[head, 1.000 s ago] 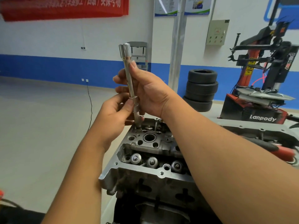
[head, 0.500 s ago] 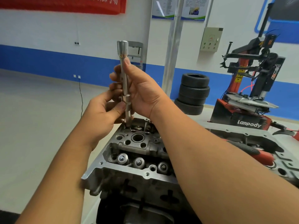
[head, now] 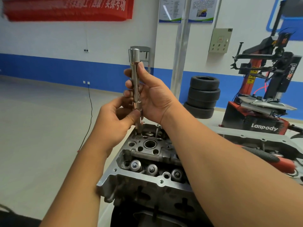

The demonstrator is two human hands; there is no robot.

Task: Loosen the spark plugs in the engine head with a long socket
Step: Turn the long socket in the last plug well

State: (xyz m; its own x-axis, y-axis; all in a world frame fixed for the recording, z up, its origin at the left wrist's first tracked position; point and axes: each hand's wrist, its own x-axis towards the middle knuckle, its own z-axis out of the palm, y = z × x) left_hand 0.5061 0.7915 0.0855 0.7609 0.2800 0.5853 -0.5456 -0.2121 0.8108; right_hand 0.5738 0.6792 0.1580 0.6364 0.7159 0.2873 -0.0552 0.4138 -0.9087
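Both hands, left hand [head: 114,122] and right hand [head: 152,97], grip the upright long socket [head: 135,76] over the engine head [head: 147,161].

The head [head: 147,163] is set low in the middle, on a bench. The socket [head: 135,82] is held upright over the head's far left corner, its lower end set in a hole there. The right hand [head: 152,97] is wrapped round the socket from the right; the left hand [head: 114,122] is placed lower, to the left, thumb against the shaft. Tyres [head: 203,97] are stacked behind the head, to the right. The tyre changer [head: 268,89] is placed further right. A pole [head: 180,46] is stood behind the hands.
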